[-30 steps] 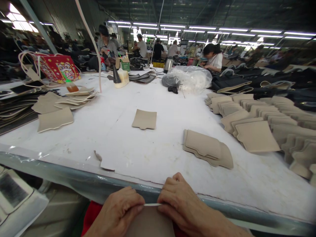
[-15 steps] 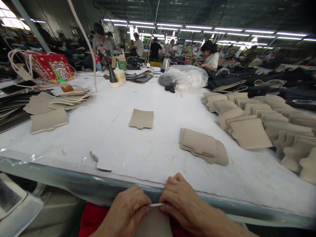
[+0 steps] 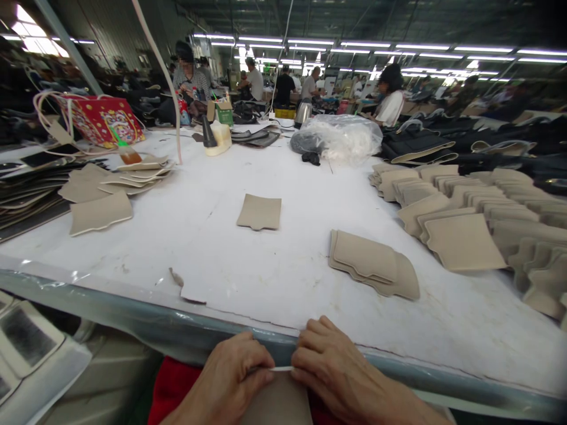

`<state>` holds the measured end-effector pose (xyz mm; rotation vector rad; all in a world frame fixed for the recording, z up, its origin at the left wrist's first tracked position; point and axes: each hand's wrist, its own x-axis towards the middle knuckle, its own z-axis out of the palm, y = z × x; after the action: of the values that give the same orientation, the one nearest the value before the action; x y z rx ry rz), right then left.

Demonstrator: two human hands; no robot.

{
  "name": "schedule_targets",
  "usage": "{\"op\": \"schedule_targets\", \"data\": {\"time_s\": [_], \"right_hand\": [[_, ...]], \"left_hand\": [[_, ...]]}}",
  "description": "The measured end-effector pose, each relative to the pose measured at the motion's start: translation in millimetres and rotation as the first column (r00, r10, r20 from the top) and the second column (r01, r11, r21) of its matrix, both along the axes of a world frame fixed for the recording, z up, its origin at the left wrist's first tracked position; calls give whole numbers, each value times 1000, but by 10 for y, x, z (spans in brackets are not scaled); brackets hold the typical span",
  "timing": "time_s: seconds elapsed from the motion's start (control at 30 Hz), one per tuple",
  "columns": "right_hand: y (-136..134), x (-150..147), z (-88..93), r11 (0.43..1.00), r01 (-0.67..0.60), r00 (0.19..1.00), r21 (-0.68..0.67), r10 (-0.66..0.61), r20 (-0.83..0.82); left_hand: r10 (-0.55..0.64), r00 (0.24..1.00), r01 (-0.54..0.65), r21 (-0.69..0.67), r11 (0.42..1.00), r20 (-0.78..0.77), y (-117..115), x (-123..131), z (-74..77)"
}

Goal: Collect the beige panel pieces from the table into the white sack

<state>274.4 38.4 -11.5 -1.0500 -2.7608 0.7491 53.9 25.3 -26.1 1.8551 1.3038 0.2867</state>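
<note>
Both my hands pinch the top edge of a beige leather piece (image 3: pixel 278 401) just below the table's front edge. My left hand (image 3: pixel 237 369) has its thumb and fingers closed on the left part of that edge. On the right part, my right hand (image 3: pixel 330 363) grips with curled fingers. A thin white strip of the edge shows between the two hands. The lower part of the piece runs out of view. Straight ahead on the table lies a single beige piece (image 3: pixel 259 212) with a small tab. Right of it rests a small stack of beige pieces (image 3: pixel 372 265).
Rows of beige pieces (image 3: pixel 460 239) cover the right side, with black bags (image 3: pixel 416 147) behind. More beige pieces (image 3: pixel 101 212) lie left, near a glue bottle (image 3: pixel 129 154) and a red bag (image 3: pixel 104 121). A plastic bag (image 3: pixel 341 139) sits at the back. People work beyond.
The view has shifted slightly, so the table things appear a little farther right. Both hands keep their pinch on the beige leather piece, with little visible movement.
</note>
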Motion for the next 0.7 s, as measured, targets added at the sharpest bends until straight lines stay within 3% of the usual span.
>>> {"op": "schedule_targets", "data": {"time_s": [0.33, 0.53, 0.7], "right_hand": [[27, -69, -35, 997, -9, 996, -76, 3, -85], [54, -63, -144, 998, 19, 983, -63, -30, -179], [39, -47, -83, 995, 18, 986, -99, -34, -162]], "left_hand": [[83, 996, -80, -107, 991, 32, -17, -38, 110], [136, 985, -124, -115, 986, 105, -6, -18, 81], [150, 983, -138, -108, 985, 109, -19, -32, 63]]}}
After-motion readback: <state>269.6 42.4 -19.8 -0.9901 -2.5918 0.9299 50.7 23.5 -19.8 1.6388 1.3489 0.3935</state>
